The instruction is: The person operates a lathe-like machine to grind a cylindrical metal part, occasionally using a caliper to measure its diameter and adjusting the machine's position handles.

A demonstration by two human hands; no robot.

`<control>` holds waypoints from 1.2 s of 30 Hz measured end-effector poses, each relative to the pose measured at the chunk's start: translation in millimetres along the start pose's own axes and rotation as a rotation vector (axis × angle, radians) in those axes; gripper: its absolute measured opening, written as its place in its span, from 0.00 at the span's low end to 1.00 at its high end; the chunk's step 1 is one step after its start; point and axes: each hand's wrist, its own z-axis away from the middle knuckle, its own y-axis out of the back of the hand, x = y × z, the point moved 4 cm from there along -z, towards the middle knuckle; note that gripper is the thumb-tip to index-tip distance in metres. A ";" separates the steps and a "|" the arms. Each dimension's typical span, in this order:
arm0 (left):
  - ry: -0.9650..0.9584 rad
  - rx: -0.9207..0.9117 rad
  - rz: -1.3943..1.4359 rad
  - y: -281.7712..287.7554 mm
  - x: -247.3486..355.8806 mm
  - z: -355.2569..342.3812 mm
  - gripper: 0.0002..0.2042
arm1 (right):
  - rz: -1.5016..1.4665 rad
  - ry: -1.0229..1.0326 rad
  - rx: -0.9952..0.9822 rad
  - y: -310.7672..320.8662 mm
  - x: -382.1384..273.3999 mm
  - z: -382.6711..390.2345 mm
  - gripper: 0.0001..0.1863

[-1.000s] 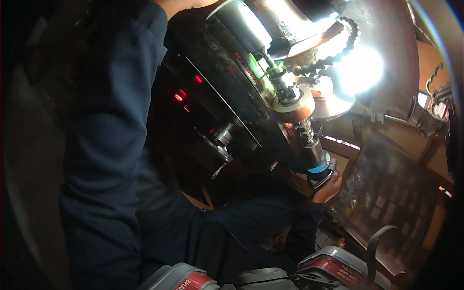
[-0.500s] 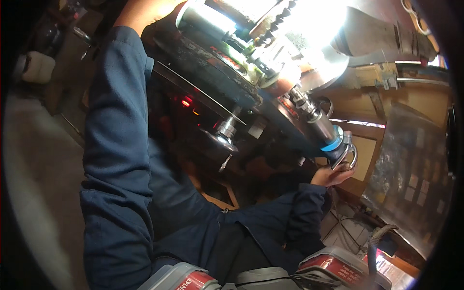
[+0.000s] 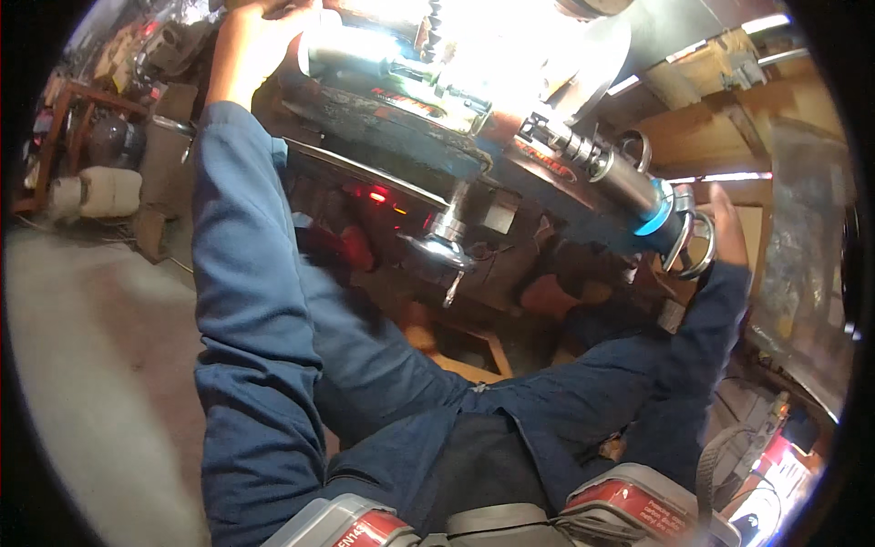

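A dark lathe-like machine (image 3: 383,128) with worn paint runs across the upper view. My left hand (image 3: 251,50) reaches to its upper left end, with fingers curled at a silver cylinder (image 3: 351,46); glare washes out part of them. At the machine's right end is a metal quill with a blue ring (image 3: 653,211) and a chrome handwheel (image 3: 700,246). Against the outer side of that wheel lies my right hand (image 3: 726,223), a finger pointing up and the rest partly hidden. A second chrome handwheel (image 3: 442,251) with a small crank handle hangs at the machine's front.
A bright glare covers the top middle, beside a dark spiral screw (image 3: 428,36). Wooden panels (image 3: 702,137) and a clear plastic sheet (image 3: 793,264) stand at the right. At the left are a pale container (image 3: 111,191) and concrete floor (image 3: 100,365). Red lights (image 3: 377,195) glow beneath the machine.
My right hand has shifted from below the right handwheel to its outer side, its fingers less wrapped. The view has turned and moved; my left hand stays by the silver cylinder.
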 end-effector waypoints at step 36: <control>0.096 -0.047 0.024 4.3 13.6 8.1 0.17 | 0.610 0.403 0.193 -126.5 200.0 47.0 0.20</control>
